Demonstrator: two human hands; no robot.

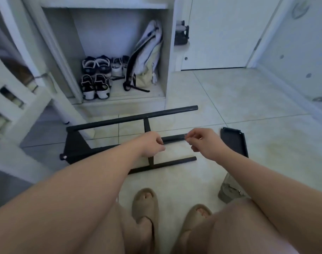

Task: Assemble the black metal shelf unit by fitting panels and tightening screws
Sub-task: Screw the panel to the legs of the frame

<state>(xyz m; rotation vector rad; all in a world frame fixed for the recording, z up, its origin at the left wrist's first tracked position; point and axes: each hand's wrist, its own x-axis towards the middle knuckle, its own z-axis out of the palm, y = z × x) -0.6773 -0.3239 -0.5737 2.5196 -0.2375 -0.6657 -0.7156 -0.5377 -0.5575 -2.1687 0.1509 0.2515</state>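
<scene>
The black metal shelf frame [131,118] lies on its side on the tiled floor, several round tubes pointing right, a flat panel at its left end. My left hand [153,145] is curled around the middle tube [173,138]. My right hand [202,143] is at that tube's free end, fingers pinched together; a small pale glint shows near the fingertips, too small to identify. A separate black panel [233,142] lies flat on the floor just right of my right hand.
An open white cabinet [167,52] straight ahead holds several shoes and a grey backpack [147,55]. A white door is at the back right. My feet in beige slippers [145,204] stand below the frame. A grey-green bag [229,187] sits by my right forearm.
</scene>
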